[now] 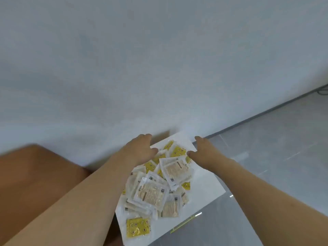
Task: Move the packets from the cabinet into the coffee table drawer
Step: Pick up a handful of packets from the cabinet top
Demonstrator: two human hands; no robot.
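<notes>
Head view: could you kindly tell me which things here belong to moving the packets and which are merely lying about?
Part of the job:
- pile of packets, clear and yellow
- white surface that holds them
- left hand and right hand, both over the pile's far end, holding nothing

Lying about:
- brown wooden furniture at left
- grey tiled floor
- white wall

2 bare forearms with no sleeves, left hand [142,150] and right hand [204,153] ungloved.

- Your bare left hand [142,150] reaches forward, fingers curled down loosely, holding nothing.
- Your bare right hand [204,153] reaches forward beside it, fingers loose too.
</notes>
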